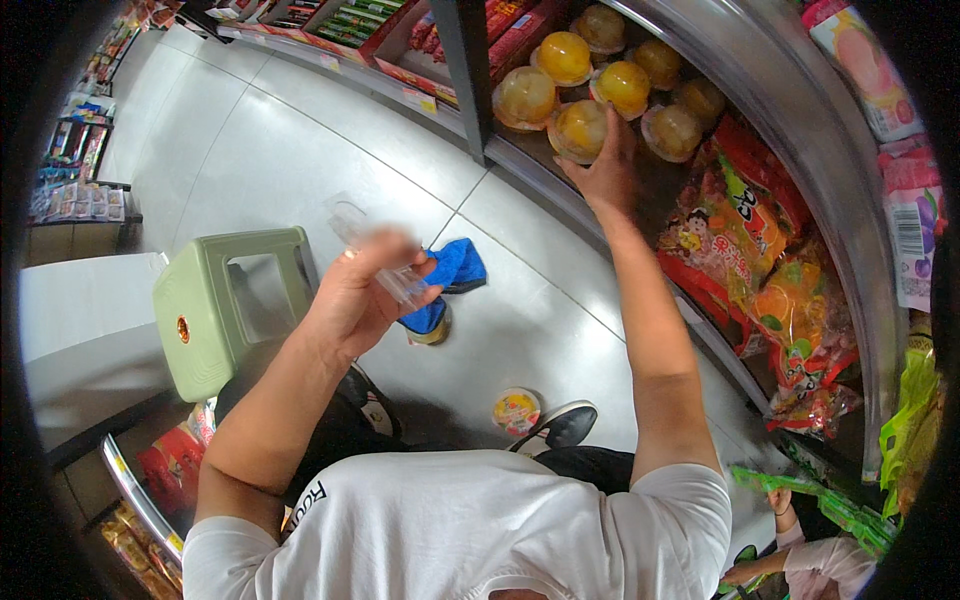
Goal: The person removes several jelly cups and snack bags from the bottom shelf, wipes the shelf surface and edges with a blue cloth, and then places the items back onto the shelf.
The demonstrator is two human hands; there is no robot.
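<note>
My left hand (367, 296) is raised over the floor and grips a clear plastic piece (346, 217); part of it is blurred. At the lower shelf, my right hand (611, 176) has its thumb and fingers around a domed fruit jelly cup (576, 129) with yellow and pale contents. Several similar cups stand beside and behind it, among them a bright yellow one (564, 57). On the floor under my left hand, a blue cloth (459, 264) lies partly over a small round container (431, 331). Another jelly cup (516, 410) with a printed lid rests by my shoe (570, 424).
Bagged sweets (739, 225) fill the shelf right of the cups, below a curved shelf edge (847, 187). A dark upright post (463, 82) divides the shelving. A green plastic stool (232, 307) stands at left. Another person's arm (821, 559) shows at lower right.
</note>
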